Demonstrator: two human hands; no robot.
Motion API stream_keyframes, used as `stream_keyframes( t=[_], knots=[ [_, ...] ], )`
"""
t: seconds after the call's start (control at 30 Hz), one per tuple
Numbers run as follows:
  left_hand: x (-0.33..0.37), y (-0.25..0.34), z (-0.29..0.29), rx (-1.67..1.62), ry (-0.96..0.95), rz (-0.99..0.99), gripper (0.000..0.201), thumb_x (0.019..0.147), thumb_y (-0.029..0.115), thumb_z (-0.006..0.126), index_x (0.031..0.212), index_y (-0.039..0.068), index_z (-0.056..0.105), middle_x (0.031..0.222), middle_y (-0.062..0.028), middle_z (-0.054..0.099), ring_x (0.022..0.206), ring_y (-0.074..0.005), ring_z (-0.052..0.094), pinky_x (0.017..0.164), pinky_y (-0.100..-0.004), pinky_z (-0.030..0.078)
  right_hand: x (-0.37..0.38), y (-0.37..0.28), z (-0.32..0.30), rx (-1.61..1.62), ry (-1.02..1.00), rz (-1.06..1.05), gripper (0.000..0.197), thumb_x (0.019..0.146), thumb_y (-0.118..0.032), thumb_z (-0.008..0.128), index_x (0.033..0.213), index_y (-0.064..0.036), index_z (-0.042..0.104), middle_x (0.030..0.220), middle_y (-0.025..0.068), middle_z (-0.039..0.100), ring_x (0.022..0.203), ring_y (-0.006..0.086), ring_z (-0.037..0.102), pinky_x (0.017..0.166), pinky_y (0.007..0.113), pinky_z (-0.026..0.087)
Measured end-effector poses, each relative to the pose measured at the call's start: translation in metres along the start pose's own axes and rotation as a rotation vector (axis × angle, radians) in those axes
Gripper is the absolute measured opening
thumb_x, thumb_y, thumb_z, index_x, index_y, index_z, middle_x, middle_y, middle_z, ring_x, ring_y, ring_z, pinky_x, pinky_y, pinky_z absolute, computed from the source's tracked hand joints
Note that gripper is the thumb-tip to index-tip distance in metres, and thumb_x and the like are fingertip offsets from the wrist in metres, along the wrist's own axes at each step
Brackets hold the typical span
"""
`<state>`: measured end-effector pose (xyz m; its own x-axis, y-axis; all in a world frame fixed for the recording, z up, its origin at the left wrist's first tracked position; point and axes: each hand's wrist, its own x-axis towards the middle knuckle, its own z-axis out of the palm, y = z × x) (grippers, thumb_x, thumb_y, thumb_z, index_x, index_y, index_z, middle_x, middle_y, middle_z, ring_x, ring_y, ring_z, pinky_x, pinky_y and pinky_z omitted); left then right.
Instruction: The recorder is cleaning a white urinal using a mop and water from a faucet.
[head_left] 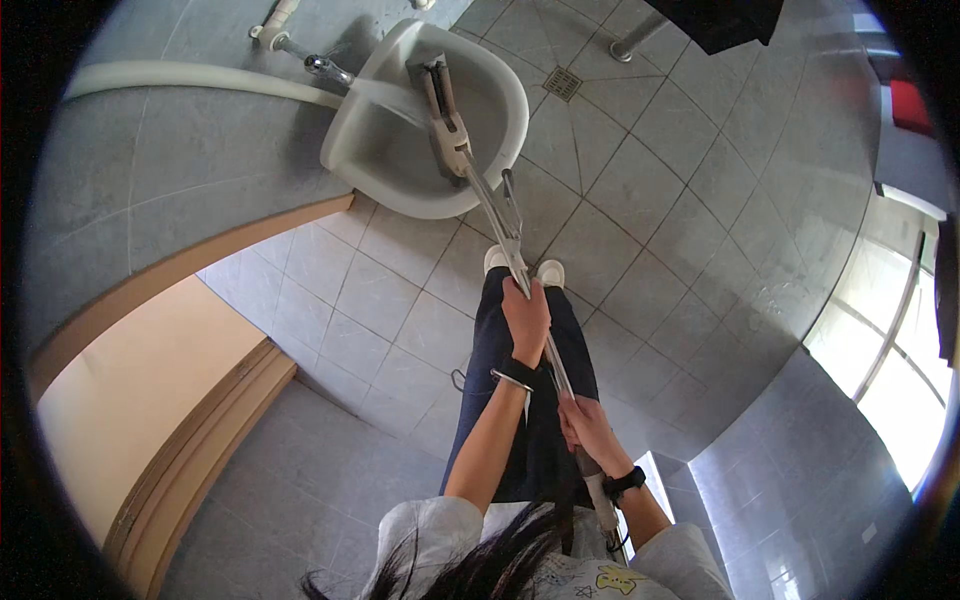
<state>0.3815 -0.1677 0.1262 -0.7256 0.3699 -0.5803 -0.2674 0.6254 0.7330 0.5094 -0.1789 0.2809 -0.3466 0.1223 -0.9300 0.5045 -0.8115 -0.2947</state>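
Note:
My left hand (527, 318) is closed around the pole of a sponge mop (507, 240), with a black band and a bracelet on that wrist. Closer to my body, my right hand (588, 428) grips the same pole; a dark watch sits on its wrist. The pole slants away from me to the mop head (442, 110), which lies inside a white basin (345, 160). A metal tap (328, 70) sends a stream of water (390, 100) toward the mop head. My fingers partly cover the pole.
Grey tiles cover the floor (640, 200), with a square drain (563, 84) beyond the basin. A pale hose (200, 76) runs along the wall to the basin's left. A wooden door frame (200, 440) stands at left. A bright window (890, 330) is at right.

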Motion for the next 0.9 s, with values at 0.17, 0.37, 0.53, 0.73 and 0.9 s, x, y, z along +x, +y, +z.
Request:
stream_keyframes(
  t=[0.17, 0.37, 0.53, 0.73, 0.9],
  knots=[
    [0.023, -0.002, -0.002, -0.028, 0.004, 0.047, 0.019, 0.082, 0.014, 0.049, 0.089, -0.001, 0.041, 0.053, -0.0055, 0.044, 0.034, -0.0135, 0.044, 0.031, -0.0265, 0.034, 0.012, -0.013, 0.007, 0.03, -0.026, 0.011, 0.04, 0.088, -0.042, 0.039, 0.065, -0.0098, 0.041, 0.049, -0.0061, 0.035, 0.04, 0.0028, 0.034, 0.038, 0.019, 0.033],
    [0.025, 0.028, -0.003, -0.096, -0.06, -0.082, 0.016, 0.081, 0.013, 0.049, 0.087, 0.0, 0.04, 0.052, -0.0044, 0.043, 0.034, -0.0124, 0.044, 0.03, -0.0265, 0.034, 0.018, -0.022, 0.007, 0.06, -0.025, 0.019, 0.041, 0.088, -0.045, 0.039, 0.068, -0.0095, 0.043, 0.048, -0.0063, 0.034, 0.039, 0.0024, 0.033, 0.038, 0.019, 0.033],
    [0.023, 0.037, -0.006, -0.131, -0.073, -0.098, 0.016, 0.082, 0.012, 0.049, 0.088, 0.001, 0.04, 0.052, -0.0034, 0.043, 0.034, -0.0116, 0.044, 0.029, -0.0255, 0.034, 0.019, -0.023, 0.006, 0.015, -0.017, 0.039, 0.043, 0.087, -0.048, 0.039, 0.069, -0.0089, 0.044, 0.047, -0.006, 0.034, 0.039, 0.0026, 0.034, 0.038, 0.019, 0.034],
    [0.022, 0.043, -0.009, -0.122, -0.095, -0.118, 0.022, 0.081, 0.014, 0.05, 0.084, -0.005, 0.038, 0.059, -0.0117, 0.047, 0.037, -0.0172, 0.048, 0.032, -0.0285, 0.038, 0.018, -0.024, 0.006, -0.007, -0.007, 0.018, 0.044, 0.087, -0.048, 0.039, 0.066, -0.0099, 0.041, 0.048, -0.007, 0.033, 0.039, 0.0021, 0.032, 0.038, 0.019, 0.033],
    [0.028, 0.034, -0.014, -0.165, -0.172, -0.162, 0.022, 0.08, 0.016, 0.049, 0.084, -0.004, 0.039, 0.06, -0.0112, 0.049, 0.038, -0.0165, 0.049, 0.033, -0.0293, 0.039, 0.018, -0.024, 0.009, -0.015, -0.007, 0.009, 0.044, 0.087, -0.048, 0.038, 0.065, -0.0098, 0.041, 0.048, -0.0068, 0.033, 0.039, 0.002, 0.032, 0.038, 0.019, 0.033]
  ],
)
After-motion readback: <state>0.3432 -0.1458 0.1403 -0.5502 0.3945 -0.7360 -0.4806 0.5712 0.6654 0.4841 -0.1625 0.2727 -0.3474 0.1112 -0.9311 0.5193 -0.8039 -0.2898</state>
